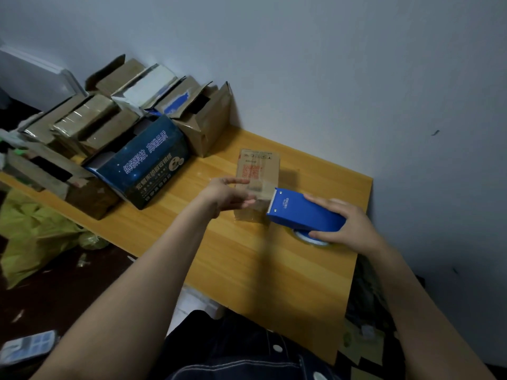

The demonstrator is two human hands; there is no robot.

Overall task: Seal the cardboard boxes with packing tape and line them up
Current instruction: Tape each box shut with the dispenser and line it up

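Note:
A small brown cardboard box [258, 165] with red print lies on the wooden table [247, 270], near the middle. My right hand [348, 223] grips a blue tape dispenser [301, 212] just right of the box, its toothed edge facing the box. A strip of clear tape [263, 190] runs from the dispenser leftward over the box. My left hand [227, 196] pinches the free end of that strip between thumb and fingers.
Several open cardboard boxes [197, 113] and a dark blue printed box [145, 163] crowd the table's far left against the wall. A yellow bag [35, 231] lies on the dark floor at left. The table's right edge [362, 242] is close to my right hand.

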